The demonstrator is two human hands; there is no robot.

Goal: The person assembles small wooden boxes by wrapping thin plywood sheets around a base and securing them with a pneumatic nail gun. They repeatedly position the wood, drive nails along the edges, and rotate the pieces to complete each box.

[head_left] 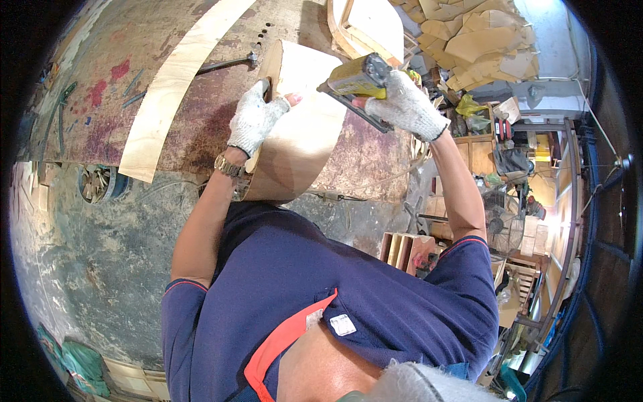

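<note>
A curved piece of pale wood, broad and bent over its top, stands at the near edge of the worn workbench. My left hand, in a white knitted glove, grips its left edge, the bare thumb tip lying on the top face. In my right hand, gloved the same way, is a yellow-green nail gun with a long dark magazine. Its nose points left, close to the wood's upper right part; whether it touches, I cannot tell. The fingers round the gun's handle are partly hidden.
A long pale plywood strip and a hammer lie left of the wood. Beyond stands a rounded wooden frame. Cut board pieces are piled at the far right. A fan and cluttered shelves stand at right.
</note>
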